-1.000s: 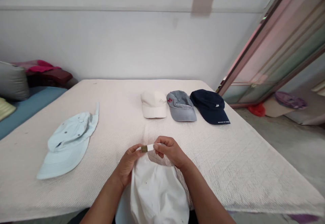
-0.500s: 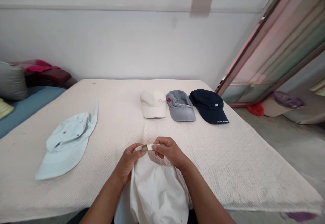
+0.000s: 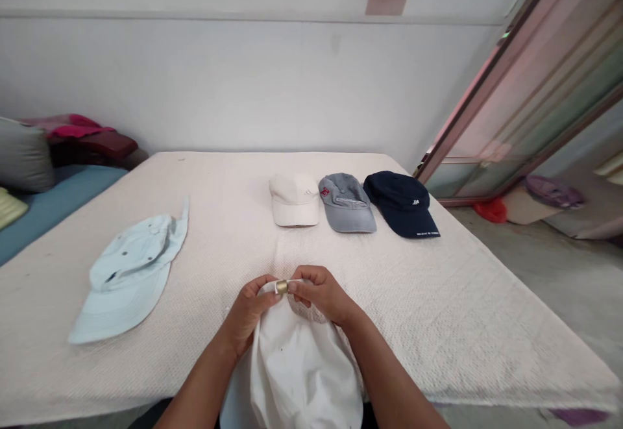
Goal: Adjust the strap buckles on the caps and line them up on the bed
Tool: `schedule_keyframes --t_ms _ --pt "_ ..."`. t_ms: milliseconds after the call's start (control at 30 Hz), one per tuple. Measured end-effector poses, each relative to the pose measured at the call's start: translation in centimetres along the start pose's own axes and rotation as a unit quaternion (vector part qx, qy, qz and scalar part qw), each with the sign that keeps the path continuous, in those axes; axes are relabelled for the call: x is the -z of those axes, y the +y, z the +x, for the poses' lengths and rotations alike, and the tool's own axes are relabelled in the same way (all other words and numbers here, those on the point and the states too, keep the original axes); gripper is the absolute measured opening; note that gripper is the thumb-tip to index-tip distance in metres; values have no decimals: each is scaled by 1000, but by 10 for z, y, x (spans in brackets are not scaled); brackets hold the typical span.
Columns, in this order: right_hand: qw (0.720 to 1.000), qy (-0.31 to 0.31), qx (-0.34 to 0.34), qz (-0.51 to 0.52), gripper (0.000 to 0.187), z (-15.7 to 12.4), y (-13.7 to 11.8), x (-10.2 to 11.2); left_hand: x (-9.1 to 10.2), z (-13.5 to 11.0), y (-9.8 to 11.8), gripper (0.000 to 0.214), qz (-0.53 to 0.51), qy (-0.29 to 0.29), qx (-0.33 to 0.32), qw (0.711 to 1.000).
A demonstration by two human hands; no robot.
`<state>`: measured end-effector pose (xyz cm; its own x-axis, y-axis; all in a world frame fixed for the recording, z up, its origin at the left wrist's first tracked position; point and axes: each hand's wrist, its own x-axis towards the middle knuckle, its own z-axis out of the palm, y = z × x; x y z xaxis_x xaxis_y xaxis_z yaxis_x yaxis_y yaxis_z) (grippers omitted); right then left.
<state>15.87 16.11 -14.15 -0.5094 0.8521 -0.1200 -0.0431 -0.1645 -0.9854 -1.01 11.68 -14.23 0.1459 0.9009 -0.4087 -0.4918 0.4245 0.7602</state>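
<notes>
A white cap (image 3: 299, 370) lies crown-up at the near edge of the table, between my forearms. My left hand (image 3: 250, 312) pinches the cap's back strap just left of its small brass buckle (image 3: 281, 286). My right hand (image 3: 321, 294) pinches the same strap just right of the buckle, fingertips almost meeting the left ones. Both hands are closed on the strap, and most of it is hidden under my fingers.
A pale blue hat (image 3: 129, 273) lies flat at the left of the cream-covered table (image 3: 462, 312). A cream cap (image 3: 293, 199), a grey cap (image 3: 346, 202) and a navy cap (image 3: 402, 203) sit in a row at the back. Cushions lie far left; a sliding door stands right.
My right hand has slid left along the strap toward the buckle, so the visible strap between my hands has shortened. The other hats have not moved.
</notes>
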Motion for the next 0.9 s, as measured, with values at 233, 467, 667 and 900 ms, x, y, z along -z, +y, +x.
schedule_keyframes --t_ms 233,467,667,900 --pt "1000 -18 11 4 25 1 -1 0 -2 0 0 26 9 8 -3 1000" --pt "999 -36 4 9 27 0 -6 2 -1 -2 0 23 24 -2 -9 1000" --pt "999 -49 2 20 26 -1 -4 5 -1 -1 0 25 24 -7 -1 1000" --pt "998 -66 -5 18 25 -1 -3 2 -2 -1 0 24 35 -5 3 999"
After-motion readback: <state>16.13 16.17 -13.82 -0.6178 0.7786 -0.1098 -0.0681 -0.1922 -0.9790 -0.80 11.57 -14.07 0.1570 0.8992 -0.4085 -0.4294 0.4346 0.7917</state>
